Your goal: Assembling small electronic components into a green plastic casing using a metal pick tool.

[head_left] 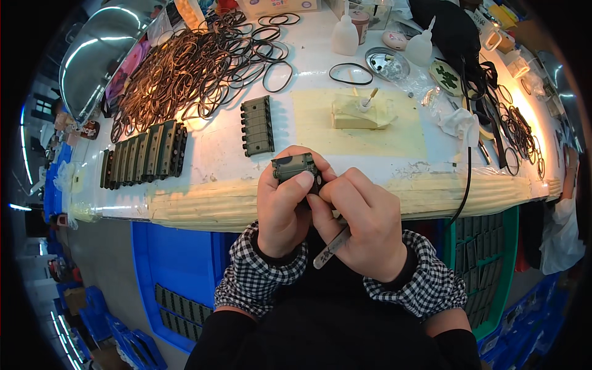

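My left hand (285, 206) grips a dark green toy vehicle hull (295, 166) with small wheels along its side, thumb pressed on its top. Against the hull's right side are the fingertips of my right hand (367, 222), pinched together; whatever lies between them is too small to make out. Metal tweezers (331, 248) are tucked in the right palm, pointing down and left. Just beyond my hands another dark green hull (257, 126) lies on the table. To the left, several similar hulls (145, 155) stand side by side in a row.
A large heap of dark rubber loops (185, 71) covers the far left. A yellowish block (361, 114) with a small stick in it, white squeeze bottles (345, 34) and a round metal dish (387, 63) sit farther back. Below the table edge are a blue bin (176, 253) and a green bin (513, 246).
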A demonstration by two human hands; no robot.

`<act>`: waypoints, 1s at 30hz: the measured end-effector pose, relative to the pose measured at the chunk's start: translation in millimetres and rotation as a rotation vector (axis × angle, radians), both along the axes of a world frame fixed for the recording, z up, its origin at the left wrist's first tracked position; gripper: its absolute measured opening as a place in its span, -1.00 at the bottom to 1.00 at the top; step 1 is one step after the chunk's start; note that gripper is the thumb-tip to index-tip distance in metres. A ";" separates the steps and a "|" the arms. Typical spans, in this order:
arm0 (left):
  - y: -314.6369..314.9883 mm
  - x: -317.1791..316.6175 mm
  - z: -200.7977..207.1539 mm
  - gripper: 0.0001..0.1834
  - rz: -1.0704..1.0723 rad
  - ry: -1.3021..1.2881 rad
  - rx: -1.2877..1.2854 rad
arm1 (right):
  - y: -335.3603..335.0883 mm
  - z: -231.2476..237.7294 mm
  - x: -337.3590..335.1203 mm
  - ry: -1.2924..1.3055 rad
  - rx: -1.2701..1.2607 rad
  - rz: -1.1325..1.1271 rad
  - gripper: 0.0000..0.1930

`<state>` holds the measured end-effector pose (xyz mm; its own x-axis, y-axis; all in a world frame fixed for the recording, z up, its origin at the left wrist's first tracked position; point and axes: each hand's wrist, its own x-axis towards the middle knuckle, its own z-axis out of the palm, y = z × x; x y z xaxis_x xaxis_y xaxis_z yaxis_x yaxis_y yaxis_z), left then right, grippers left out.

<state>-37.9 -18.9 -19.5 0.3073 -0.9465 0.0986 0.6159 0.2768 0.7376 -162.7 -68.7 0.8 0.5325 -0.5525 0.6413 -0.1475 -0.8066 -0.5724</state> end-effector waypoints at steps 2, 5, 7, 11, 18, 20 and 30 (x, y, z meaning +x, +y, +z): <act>0.1 1.5 0.6 -0.71 -0.019 0.017 0.000 | 0.2 -0.6 0.1 0.006 0.001 0.001 -0.86; -0.6 4.7 -2.7 -0.70 -0.034 -0.001 -0.031 | 0.6 -0.7 1.2 0.012 -0.008 -0.001 -0.86; -0.3 5.4 -1.7 -0.69 -0.046 0.011 -0.036 | 0.8 -0.2 1.5 0.017 -0.010 0.000 -0.86; -0.4 5.2 -2.9 -0.68 -0.035 0.001 -0.014 | 0.3 -0.3 1.7 0.029 -0.029 -0.007 -0.85; -1.5 4.9 -3.6 -0.68 -0.007 -0.012 0.016 | 0.5 -0.8 3.7 0.024 -0.055 -0.022 -0.84; -1.5 5.6 -2.4 -0.68 -0.017 -0.004 0.016 | 0.5 -1.3 4.1 0.026 -0.058 -0.024 -0.84; -3.2 7.7 -6.0 -0.70 -0.029 0.055 -0.002 | 3.3 4.2 3.7 0.040 0.023 0.001 -0.84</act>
<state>-30.2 -22.1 -25.6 0.2845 -0.9550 0.0838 0.6633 0.2592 0.7021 -159.0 -65.4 5.1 0.5580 -0.5661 0.6068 -0.1700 -0.7937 -0.5841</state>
